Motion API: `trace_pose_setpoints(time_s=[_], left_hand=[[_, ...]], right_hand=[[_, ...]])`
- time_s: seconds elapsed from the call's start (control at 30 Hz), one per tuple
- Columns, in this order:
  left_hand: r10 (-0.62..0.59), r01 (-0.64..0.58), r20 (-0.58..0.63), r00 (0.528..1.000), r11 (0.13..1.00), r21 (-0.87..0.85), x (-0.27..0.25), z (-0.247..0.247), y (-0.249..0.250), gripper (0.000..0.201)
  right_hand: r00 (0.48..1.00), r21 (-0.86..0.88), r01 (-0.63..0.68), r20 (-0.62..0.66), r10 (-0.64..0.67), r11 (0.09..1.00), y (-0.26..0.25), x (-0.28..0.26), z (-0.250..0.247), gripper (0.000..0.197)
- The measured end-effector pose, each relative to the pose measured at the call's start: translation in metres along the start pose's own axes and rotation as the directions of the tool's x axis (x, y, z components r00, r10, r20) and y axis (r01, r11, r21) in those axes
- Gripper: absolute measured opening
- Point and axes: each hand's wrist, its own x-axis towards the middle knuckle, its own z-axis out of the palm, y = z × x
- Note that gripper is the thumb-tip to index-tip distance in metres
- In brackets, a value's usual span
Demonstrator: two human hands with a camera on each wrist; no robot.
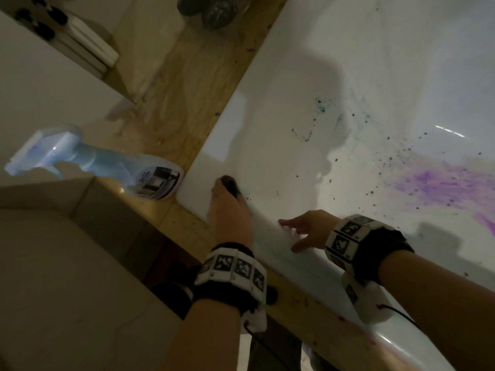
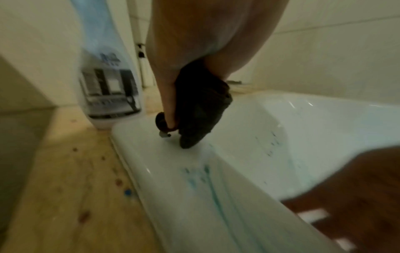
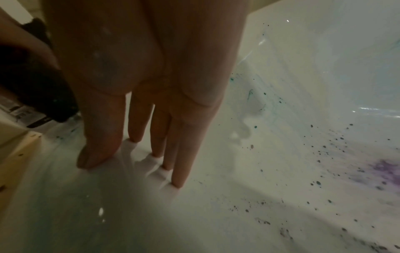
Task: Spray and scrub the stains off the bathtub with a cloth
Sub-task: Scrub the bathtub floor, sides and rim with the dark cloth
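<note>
The sprayer (image 1: 93, 162) stands on the wooden ledge (image 1: 192, 84) at the tub's corner, just beside the rim. That looks deliberate: set down within reach, yet outside the tub so it does not block the wiping. It is close to the left hand, so a wide stroke toward the corner could knock it over.

The left hand (image 1: 230, 207) reaches over the rim near that corner, fingers curled round a dark cloth (image 2: 201, 106) bunched in the grip. The cloth's tip presses on the white rim (image 2: 173, 162). Bunching it this way likely gives a firm pad for scrubbing a small spot. A little grey bit shows at the fingertip beside the cloth; what it is cannot be told. Faint teal streaks run down the rim nearer the wrist, so this patch seems only part cleaned.

The right hand (image 1: 308, 231) lies flat on the rim, fingers (image 3: 138, 119) straight and slightly spread, tips touching the white enamel and holding nothing. It appears to be bracing the person while leaning in.

Further right, inside the tub (image 1: 401, 49), the stains remain: teal smears (image 1: 321, 107) on the near wall, dark specks scattered across the slope, and a purple patch (image 1: 439, 183) well apart from the cloth. Nothing lies between the cloth and these marks, though the bracing hand sits along the way.
</note>
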Motion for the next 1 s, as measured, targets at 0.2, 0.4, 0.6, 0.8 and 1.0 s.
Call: trace_pose_setpoints(time_s=[0.2,0.4,0.6,0.8,1.0], left_hand=[[-0.168,0.155,0.021,0.986,0.943,0.294,0.033,-0.015,-0.045,0.047],[-0.192,0.091,0.168,0.967,0.875,0.475,-0.029,0.030,-0.026,0.066],[-0.119,-0.035,0.268,0.956,0.860,0.508,-0.060,0.034,-0.011,0.073],[-0.062,-0.071,0.453,0.889,0.960,0.270,-0.060,0.009,-0.020,0.091],[0.098,-0.031,0.616,0.782,0.993,-0.117,-0.007,-0.042,-0.033,0.042]], right_hand=[[1.000,-0.026,0.012,0.005,-0.012,1.000,0.000,0.000,-0.001,0.072],[1.000,0.006,0.009,0.024,-0.009,1.000,0.003,0.002,-0.001,0.069],[0.995,0.027,-0.092,-0.033,0.093,0.995,0.016,-0.003,-0.016,0.043],[0.890,0.183,0.079,-0.455,0.013,0.980,0.006,-0.011,-0.027,0.032],[0.898,-0.294,0.308,-0.224,-0.378,0.905,-0.047,-0.012,0.004,0.055]])
